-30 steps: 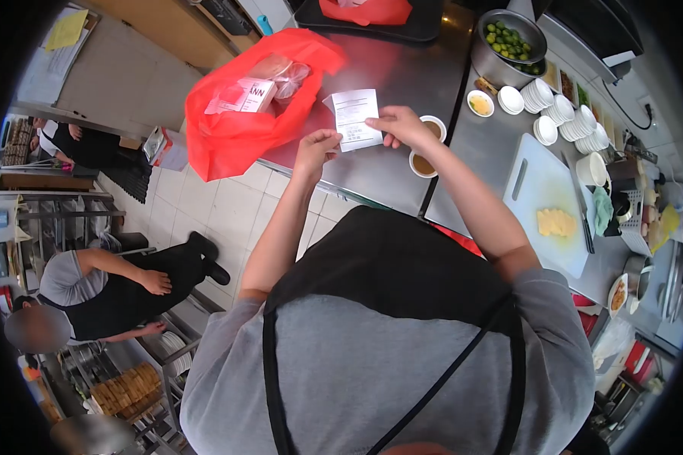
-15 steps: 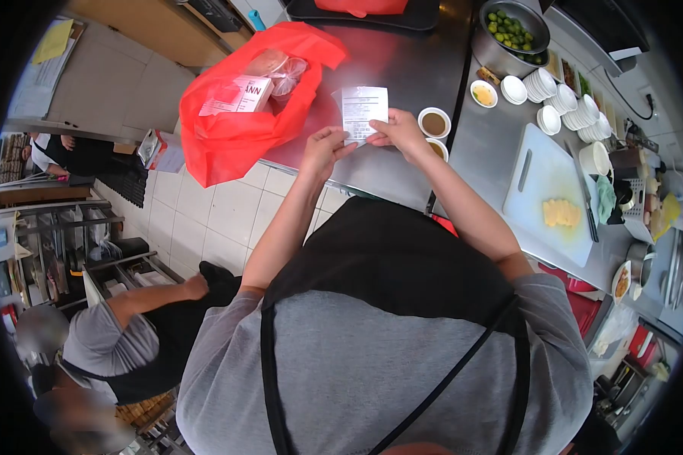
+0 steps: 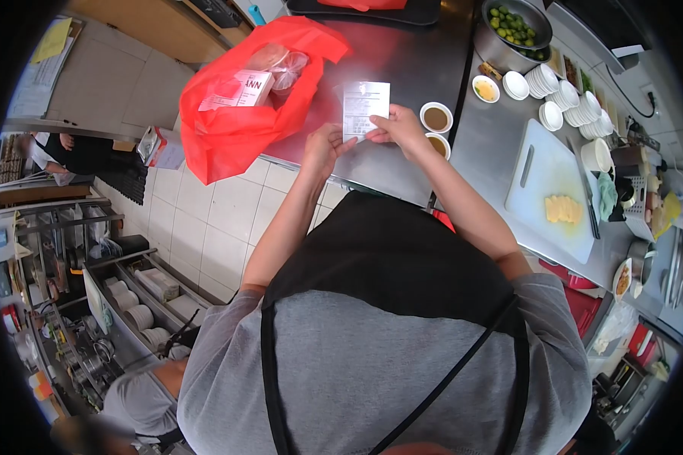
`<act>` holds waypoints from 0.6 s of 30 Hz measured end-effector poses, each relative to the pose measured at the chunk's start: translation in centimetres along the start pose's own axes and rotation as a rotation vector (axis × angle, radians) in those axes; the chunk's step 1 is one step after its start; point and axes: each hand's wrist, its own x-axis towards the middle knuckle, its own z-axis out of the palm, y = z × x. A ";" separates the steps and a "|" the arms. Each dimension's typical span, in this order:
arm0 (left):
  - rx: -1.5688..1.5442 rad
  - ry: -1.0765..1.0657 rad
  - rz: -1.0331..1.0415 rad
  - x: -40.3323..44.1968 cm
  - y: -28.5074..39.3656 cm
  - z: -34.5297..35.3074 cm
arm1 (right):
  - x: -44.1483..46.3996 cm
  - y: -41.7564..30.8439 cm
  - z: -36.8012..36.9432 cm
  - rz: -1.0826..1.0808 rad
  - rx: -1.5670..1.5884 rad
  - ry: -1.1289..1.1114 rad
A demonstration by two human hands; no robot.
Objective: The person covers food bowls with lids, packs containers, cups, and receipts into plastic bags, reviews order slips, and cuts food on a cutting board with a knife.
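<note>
A printed white receipt (image 3: 366, 106) is held up above the steel counter. My left hand (image 3: 326, 147) pinches its lower left corner with closed fingers. On its lower right edge, my right hand (image 3: 396, 127) grips the paper between thumb and fingers. Left of the receipt, an open red bag (image 3: 235, 148) holds a white box (image 3: 255, 89) and a clear plastic-wrapped container (image 3: 289, 70). Two small cups of brown sauce stand beside my right hand; the upper cup (image 3: 435, 117) shows fully, and my right wrist partly covers the lower one (image 3: 439, 144).
On the right are a cutting board (image 3: 539, 178) with yellow food, a knife (image 3: 589, 199), stacked white bowls (image 3: 542, 80) and a pot of green fruit (image 3: 510, 34). A black tray (image 3: 425, 14) lies at the back. A co-worker (image 3: 140, 402) is at lower left, another person at far left.
The co-worker on the left has moved down and towards me, now partly hidden behind my shoulder. The receipt has shifted slightly up and right in view, still in both my hands.
</note>
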 end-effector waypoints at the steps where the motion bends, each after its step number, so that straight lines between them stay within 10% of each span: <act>1: 0.029 -0.041 0.034 0.2 -0.4 -0.5 | 0.0 0.0 -0.1 0.000 0.000 0.001; 18: 0.016 -0.029 0.054 -0.4 -0.3 -0.9 | 2.6 2.6 -3.0 -0.003 -0.003 0.067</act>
